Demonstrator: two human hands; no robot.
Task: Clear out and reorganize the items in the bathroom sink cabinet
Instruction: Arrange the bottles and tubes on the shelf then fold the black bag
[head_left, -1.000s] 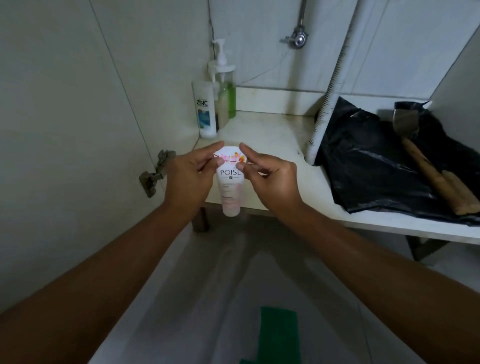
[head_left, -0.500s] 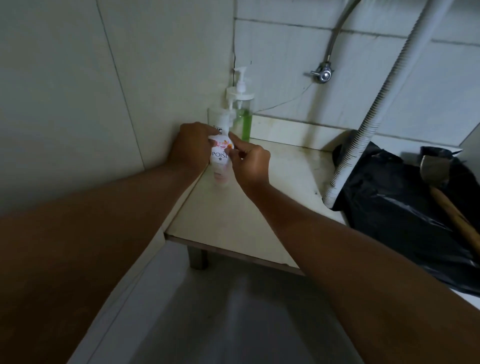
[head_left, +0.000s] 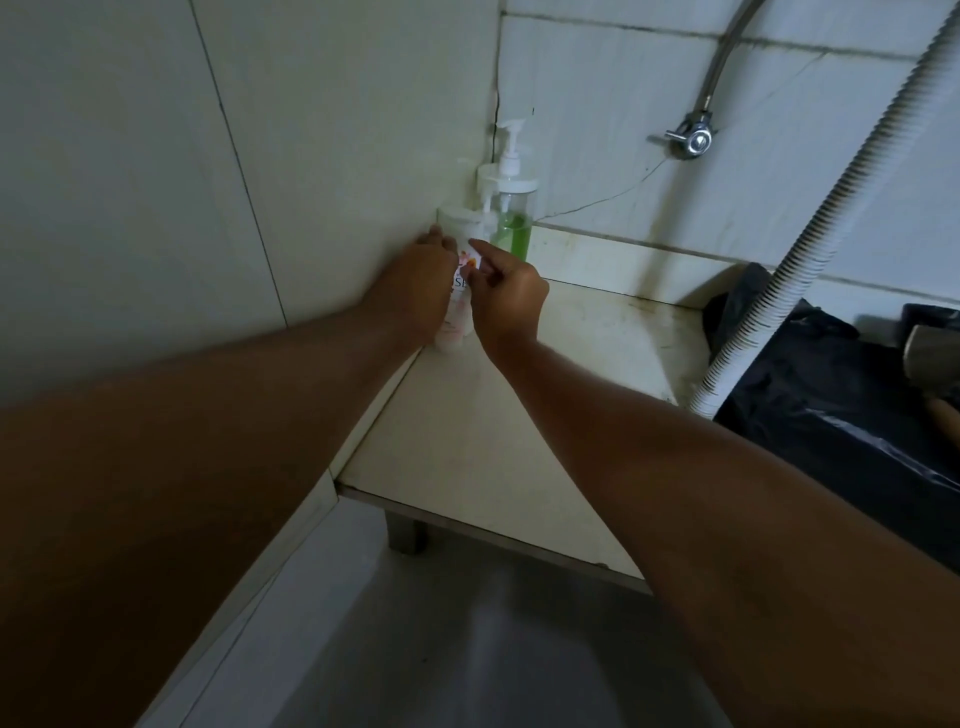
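A white and pink tube (head_left: 453, 325) stands cap-down on the cabinet shelf (head_left: 498, 441) by the left wall. My left hand (head_left: 415, 291) wraps its left side and my right hand (head_left: 506, 296) pinches its upper end. Right behind the tube stand a white bottle (head_left: 460, 221), partly hidden by my hands, and a clear pump bottle of green liquid (head_left: 511, 218), both in the back left corner.
A corrugated white drain hose (head_left: 810, 218) runs down to the shelf at the right. A black plastic bag (head_left: 841, 405) lies beyond it with a hammer head (head_left: 932, 348) on it. A metal valve (head_left: 693, 137) sits on the tiled back wall.
Both hands have carried the tube from in front of the shelf edge into the back left corner, and its cap end now rests on the shelf next to the bottles.
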